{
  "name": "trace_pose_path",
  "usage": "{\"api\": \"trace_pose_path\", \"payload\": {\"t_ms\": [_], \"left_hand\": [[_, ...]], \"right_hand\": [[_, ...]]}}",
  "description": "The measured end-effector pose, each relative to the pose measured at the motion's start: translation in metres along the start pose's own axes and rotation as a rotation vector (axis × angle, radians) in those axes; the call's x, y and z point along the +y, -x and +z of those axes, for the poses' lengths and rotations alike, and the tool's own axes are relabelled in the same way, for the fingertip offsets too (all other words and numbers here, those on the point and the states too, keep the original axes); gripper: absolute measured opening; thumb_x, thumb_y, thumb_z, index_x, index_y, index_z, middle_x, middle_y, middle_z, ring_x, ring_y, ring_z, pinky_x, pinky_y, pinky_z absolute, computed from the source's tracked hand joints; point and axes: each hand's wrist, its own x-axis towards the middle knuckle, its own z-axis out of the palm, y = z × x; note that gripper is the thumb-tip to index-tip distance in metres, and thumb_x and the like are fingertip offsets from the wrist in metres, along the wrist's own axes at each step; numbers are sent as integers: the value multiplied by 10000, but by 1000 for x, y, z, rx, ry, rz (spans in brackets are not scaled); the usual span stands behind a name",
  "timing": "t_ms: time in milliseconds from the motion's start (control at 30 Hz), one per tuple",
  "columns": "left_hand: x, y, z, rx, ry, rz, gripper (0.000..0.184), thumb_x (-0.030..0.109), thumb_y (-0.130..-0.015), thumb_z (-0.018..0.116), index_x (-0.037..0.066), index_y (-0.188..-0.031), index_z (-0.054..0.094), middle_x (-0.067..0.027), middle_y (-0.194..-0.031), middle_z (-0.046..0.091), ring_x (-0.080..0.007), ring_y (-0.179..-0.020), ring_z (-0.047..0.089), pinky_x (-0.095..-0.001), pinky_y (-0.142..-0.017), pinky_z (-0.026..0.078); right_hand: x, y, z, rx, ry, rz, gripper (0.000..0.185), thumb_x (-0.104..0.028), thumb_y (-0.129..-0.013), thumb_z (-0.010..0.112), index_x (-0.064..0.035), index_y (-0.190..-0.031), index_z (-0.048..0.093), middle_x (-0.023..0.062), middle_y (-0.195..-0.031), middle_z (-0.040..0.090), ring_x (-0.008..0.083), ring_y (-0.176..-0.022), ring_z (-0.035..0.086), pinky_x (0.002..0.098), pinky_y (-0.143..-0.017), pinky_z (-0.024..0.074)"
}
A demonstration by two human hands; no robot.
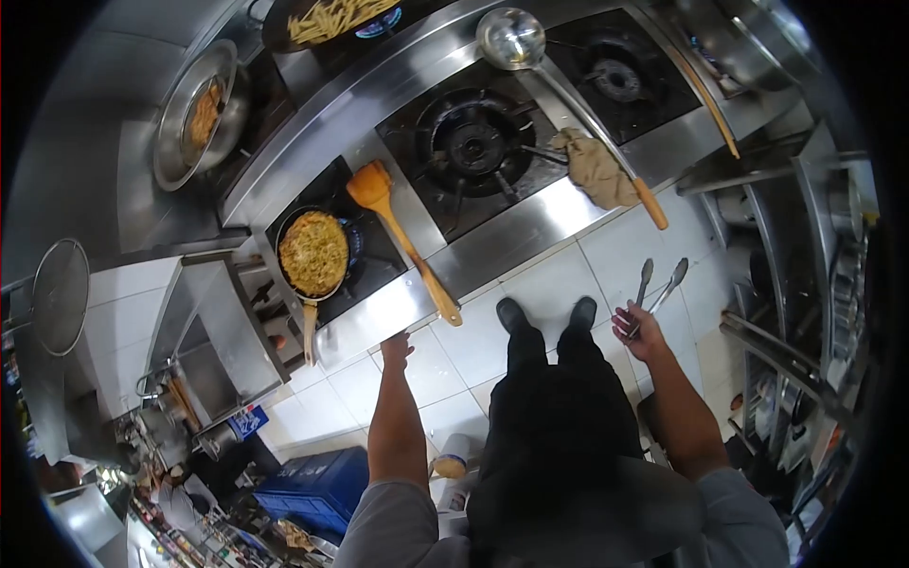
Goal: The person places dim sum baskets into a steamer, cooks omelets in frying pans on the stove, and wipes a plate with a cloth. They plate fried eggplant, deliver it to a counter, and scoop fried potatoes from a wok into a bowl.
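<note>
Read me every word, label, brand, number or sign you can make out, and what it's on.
No text is readable.
Blue item on the left: white marks, too small and blurred to read.
Tongs, frying pan: no lettering visible.

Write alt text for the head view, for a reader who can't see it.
A person's right hand holds metal tongs in front of a steel stove, while the left hand is by its front edge, near a pan of yellowish food. A wooden spatula, a ladle and a crumpled cloth lie on the stove.
</note>
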Motion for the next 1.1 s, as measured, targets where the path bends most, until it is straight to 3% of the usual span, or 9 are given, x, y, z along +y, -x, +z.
{"api": "trace_pose_path", "payload": {"t_ms": [400, 500, 667, 733, 800, 867, 900, 1000, 1100], "left_hand": [[26, 23, 6, 11, 7, -50, 412, 200, -993, 495, 155, -1398, 437, -64, -1351, 527, -245, -1148, 601, -429, -743, 594], [9, 10, 2, -24, 81, -70, 394, 311, -991, 522, 161, -1349, 457, -83, -1378, 534, -303, -1236, 548, -523, -824, 547], [24, 56, 0, 39, 96, -118, 581, 270, -916, 671, 82, -1397, 403, -148, -1236, 582, -354, -1128, 581, -602, -805, 526], [-5, 71, -12, -83, 22, -111, 603, 249, -891, 702, 46, -1392, 434, -122, -1156, 651, -271, -1035, 643, -541, -786, 553], [-20, 115, -8, -565, -14, 37, 332, 206, -900, 638, 63, -1201, 629, -70, -989, 711, -177, -873, 682, -347, -701, 566], [17, 181, 37, -591, -135, 127, 318, 189, -926, 599, 93, -1229, 621, -56, -1020, 717, -148, -903, 680, -298, -707, 537], [32, 208, 61, -677, -67, 243, 327, 199, -945, 578, 102, -1254, 618, -25, -1027, 721, -114, -915, 666, -259, -678, 517], [111, 313, 126, -912, 155, 392, 742, 256, -927, 694, 35, -1505, 285, -152, -1420, 495, -205, -1259, 518, -353, -1082, 395], [150, 346, 176, -798, 344, 547, 626, 233, -925, 694, 33, -1416, 363, -94, -1266, 567, -183, -1162, 554, -325, -1001, 436]], "right_hand": [[14, -4, -10, 6, 62, 100, 328, -270, -894, 701, -124, -1154, 563, 82, -1093, 604, 255, -991, 605, 415, -836, 516], [23, 4, -29, 11, 75, 124, 274, -276, -915, 673, -136, -1122, 562, 73, -1058, 602, 248, -957, 604, 422, -808, 521], [35, 16, -65, 21, 49, 170, 260, -226, -910, 666, -110, -1112, 550, 82, -1054, 585, 249, -925, 604, 409, -719, 543], [51, 15, -90, -91, 57, 195, 200, -201, -899, 676, -99, -1042, 581, 69, -900, 609, 221, -747, 626, 376, -631, 542], [47, 74, -49, -37, 444, 87, 164, -205, -878, 710, -92, -947, 613, 43, -706, 582, 190, -544, 586, 346, -513, 509], [40, 114, 3, -73, 705, -33, 172, -222, -858, 742, -98, -888, 627, 30, -607, 547, 162, -433, 523, 331, -418, 446], [38, 132, 32, -143, 742, -119, 191, -237, -860, 742, -89, -908, 633, 42, -629, 565, 178, -485, 557, 349, -465, 470], [38, 160, 111, -371, 1124, -714, 270, -221, -854, 720, -35, -1031, 638, 110, -815, 661, 256, -752, 663, 399, -702, 537], [29, 187, 178, -570, 1300, -1066, 401, -163, -816, 682, -7, -1175, 596, 187, -1110, 650, 305, -1000, 648, 413, -891, 504]]}}
